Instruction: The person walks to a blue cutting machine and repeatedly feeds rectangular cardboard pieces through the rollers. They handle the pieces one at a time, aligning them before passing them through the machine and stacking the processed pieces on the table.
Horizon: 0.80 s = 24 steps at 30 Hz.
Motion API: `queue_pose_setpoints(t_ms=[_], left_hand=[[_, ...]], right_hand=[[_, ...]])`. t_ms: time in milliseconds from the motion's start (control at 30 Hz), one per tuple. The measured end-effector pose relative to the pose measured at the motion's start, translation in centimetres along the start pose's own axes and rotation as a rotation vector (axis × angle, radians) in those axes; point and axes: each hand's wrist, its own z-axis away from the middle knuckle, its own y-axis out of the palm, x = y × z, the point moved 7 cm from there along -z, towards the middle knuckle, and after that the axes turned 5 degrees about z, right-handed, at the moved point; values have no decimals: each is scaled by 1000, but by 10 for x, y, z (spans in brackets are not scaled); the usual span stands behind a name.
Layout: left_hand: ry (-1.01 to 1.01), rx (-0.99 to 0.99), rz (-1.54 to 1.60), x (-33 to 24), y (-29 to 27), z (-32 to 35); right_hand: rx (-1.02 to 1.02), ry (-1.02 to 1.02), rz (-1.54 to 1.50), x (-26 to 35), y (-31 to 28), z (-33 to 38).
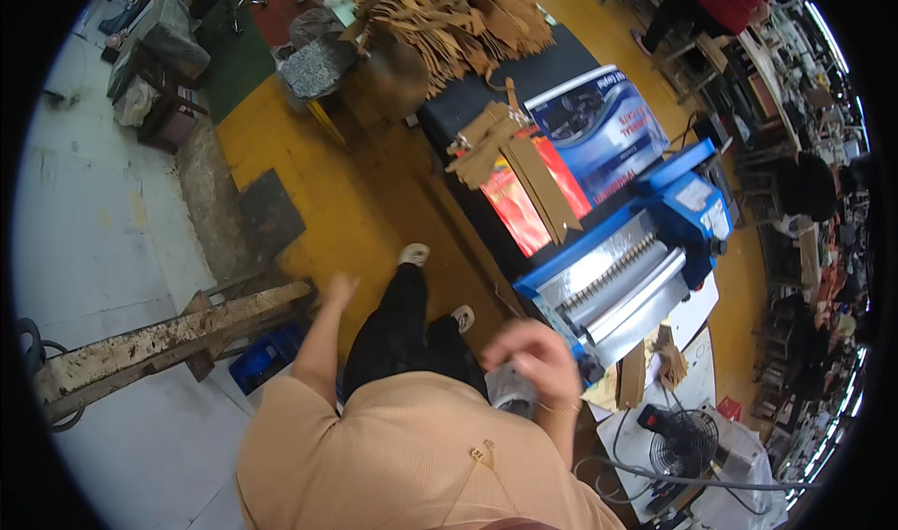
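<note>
My left hand (341,290) hangs low at my left side, above the yellow floor, small and blurred; its fingers cannot be made out. My right hand (541,360) is raised in front of my right side, with loosely bent, slightly blurred fingers apart and nothing visible in them. It is nearest to a blue roller machine (697,207) with shiny metal rollers. Beyond the machine, long brown strips (540,186) lie across a red sheet (516,217), next to a blue printed sheet (599,128). A big heap of brown cut pieces (449,25) covers the table's far end.
A black-topped table (454,109) runs along my right. On my left, a worn beam (168,343) juts out above a blue crate (265,357). A fan (683,441) and cables stand at the lower right. Other people, one in red (725,1), are at the far right.
</note>
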Motion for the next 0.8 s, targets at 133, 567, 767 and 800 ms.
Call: queue_pose_setpoints(t_ms=[133, 567, 767, 800], left_hand=[[-402, 209, 398, 149, 67, 25], [-404, -20, 1171, 231, -125, -171], [-605, 114, 865, 340, -125, -178], [-611, 115, 879, 353, -122, -170]], right_hand=[[27, 166, 109, -69, 30, -109], [-349, 427, 115, -342, 34, -687], [-796, 155, -302, -392, -16, -851], [-756, 164, -406, -394, -19, -862]])
